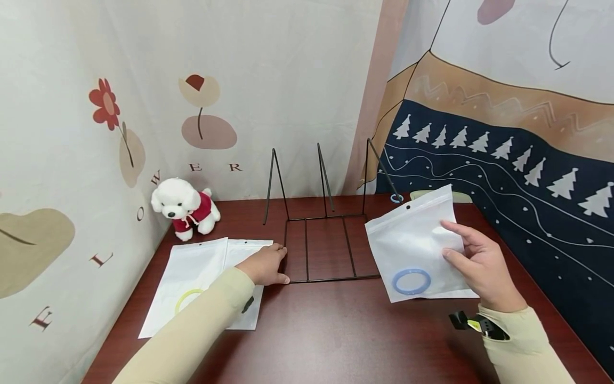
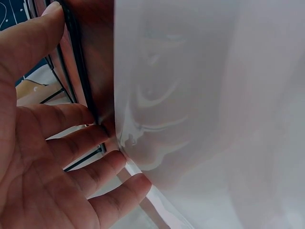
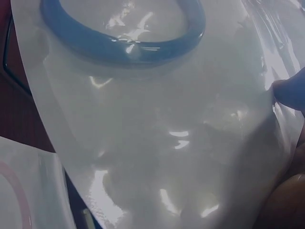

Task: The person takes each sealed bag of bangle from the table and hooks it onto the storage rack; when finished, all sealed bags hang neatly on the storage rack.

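Observation:
My right hand [image 1: 486, 269] pinches a white translucent zip bag [image 1: 431, 240] by its right edge, holding it tilted beside the rack. A blue ring [image 1: 411, 271] shows through it, large in the right wrist view. Beneath lies another white bag [image 1: 462, 294]; a pink ring [image 3: 21, 195] appears in a bag in the right wrist view. At the black wire rack [image 1: 307, 250], my left hand [image 1: 265, 265] touches the left side, thumb at the near corner, with fairly straight fingers in the left wrist view. Under that forearm lie two white bags [image 1: 165, 314], one with a yellow ring [image 1: 180, 300].
A white plush dog [image 1: 206, 208] in red stands at the back left of the brown table [image 1: 326, 336]. Behind the raised bag are a pale green item [image 1: 460, 197] and a small light-blue ring [image 1: 396, 201]. Printed cloths [image 1: 288, 80] hang behind. The rack has upright wire dividers.

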`<state>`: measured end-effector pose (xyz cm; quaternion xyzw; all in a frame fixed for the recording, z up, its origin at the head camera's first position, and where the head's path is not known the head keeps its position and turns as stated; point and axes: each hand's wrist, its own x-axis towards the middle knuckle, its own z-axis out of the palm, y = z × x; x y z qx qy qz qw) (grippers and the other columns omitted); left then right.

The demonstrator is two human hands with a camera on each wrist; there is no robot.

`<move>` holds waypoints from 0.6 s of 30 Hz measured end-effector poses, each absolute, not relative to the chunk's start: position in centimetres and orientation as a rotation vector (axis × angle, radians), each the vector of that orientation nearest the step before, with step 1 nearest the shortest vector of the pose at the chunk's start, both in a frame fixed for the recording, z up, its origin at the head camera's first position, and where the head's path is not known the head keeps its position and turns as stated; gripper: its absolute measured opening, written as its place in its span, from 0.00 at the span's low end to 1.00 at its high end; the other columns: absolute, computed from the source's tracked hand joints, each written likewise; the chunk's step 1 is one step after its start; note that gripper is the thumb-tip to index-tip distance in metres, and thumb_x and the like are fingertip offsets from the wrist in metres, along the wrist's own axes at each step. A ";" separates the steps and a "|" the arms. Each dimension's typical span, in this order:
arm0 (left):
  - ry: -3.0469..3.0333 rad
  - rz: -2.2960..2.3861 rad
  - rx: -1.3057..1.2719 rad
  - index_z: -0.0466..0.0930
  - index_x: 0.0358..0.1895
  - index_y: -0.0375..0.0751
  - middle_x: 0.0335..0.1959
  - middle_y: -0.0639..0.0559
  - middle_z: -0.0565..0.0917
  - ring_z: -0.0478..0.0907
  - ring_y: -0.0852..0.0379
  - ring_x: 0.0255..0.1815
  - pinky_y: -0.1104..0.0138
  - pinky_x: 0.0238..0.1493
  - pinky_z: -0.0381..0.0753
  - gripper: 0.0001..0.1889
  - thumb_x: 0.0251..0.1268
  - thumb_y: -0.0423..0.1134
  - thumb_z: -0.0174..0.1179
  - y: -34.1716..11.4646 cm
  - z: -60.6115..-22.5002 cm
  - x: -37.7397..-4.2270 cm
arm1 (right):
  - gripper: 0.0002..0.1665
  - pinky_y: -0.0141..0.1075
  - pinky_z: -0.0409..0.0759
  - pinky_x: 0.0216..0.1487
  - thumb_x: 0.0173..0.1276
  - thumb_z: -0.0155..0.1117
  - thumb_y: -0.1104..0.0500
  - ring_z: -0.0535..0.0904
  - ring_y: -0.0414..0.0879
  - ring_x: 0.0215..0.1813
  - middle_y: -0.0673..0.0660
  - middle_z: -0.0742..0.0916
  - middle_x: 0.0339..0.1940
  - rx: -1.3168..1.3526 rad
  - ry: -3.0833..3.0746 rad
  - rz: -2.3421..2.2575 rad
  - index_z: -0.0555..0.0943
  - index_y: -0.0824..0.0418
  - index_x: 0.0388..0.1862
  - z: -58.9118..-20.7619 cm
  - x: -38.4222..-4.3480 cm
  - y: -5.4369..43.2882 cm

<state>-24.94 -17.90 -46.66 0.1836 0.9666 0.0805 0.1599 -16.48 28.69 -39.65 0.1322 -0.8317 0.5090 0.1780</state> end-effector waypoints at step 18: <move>2.780 0.223 0.558 0.66 0.77 0.25 0.78 0.30 0.67 0.66 0.33 0.79 0.47 0.78 0.68 0.46 0.66 0.52 0.74 -18.0 -46.7 -25.1 | 0.34 0.28 0.88 0.37 0.70 0.65 0.77 0.86 0.37 0.33 0.34 0.86 0.54 0.429 -2.306 1.480 0.77 0.62 0.74 -39.4 -17.2 28.0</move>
